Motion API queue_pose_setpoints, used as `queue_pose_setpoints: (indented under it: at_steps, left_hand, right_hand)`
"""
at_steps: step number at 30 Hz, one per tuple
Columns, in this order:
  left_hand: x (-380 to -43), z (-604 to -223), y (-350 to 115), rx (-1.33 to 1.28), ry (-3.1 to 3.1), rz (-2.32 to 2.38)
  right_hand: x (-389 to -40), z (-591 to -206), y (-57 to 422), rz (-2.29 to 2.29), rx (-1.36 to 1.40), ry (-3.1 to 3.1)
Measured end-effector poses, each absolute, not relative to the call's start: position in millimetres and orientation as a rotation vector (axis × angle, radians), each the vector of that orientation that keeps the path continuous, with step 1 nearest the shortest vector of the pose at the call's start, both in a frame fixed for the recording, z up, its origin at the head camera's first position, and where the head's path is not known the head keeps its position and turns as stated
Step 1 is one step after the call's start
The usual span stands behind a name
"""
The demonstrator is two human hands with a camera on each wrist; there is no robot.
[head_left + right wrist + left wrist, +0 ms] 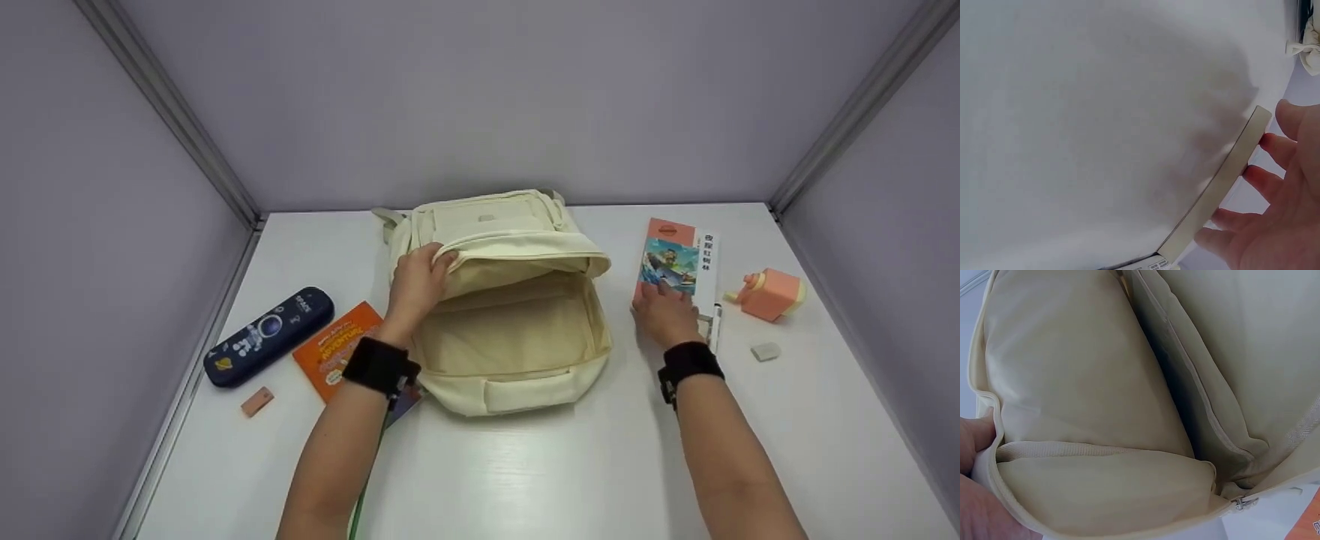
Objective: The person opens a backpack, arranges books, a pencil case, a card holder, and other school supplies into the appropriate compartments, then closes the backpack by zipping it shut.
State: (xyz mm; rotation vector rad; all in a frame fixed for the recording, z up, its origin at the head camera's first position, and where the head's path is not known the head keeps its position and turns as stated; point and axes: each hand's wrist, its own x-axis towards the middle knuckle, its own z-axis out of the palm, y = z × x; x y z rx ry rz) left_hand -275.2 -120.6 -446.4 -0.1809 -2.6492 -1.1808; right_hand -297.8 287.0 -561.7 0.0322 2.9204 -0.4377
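Observation:
A cream backpack [525,390] lies on the white table, its main compartment gaping. My left hand [416,289] grips the edge of its raised flap at the left side. In the left wrist view the thumb and fingers hold that rim [996,433] beside the beige lining [1072,365]. To the right, my right hand [667,313] rests on the lower part of a book [679,259] with a picture cover. The right wrist view shows the fingertips [1266,180] against the cover along the book's edge [1219,188], the thumb standing apart.
Left of the backpack lie a navy pencil case [270,337], an orange book [334,349] partly behind my forearm, and a pink eraser [257,402]. A white pen [715,328], a coral-and-yellow box-shaped item [772,294] and a grey eraser [766,351] are at the right. Walls border the table.

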Motion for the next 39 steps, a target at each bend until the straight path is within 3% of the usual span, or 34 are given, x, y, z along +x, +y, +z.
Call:
queue_pose_setpoints:
  at_steps: [19, 39]
  left_hand:
    - [-277.6, -442.8, -117.1, -0.184, -2.645, -1.16]
    - [-274.6, -444.0, -115.6, -0.183, -2.661, -1.191]
  right_hand:
    - [-267.9, -565.5, 271.2, -0.391, -0.311, 2.986]
    - [-218.7, -552.8, 264.8, -0.438, -0.322, 2.853]
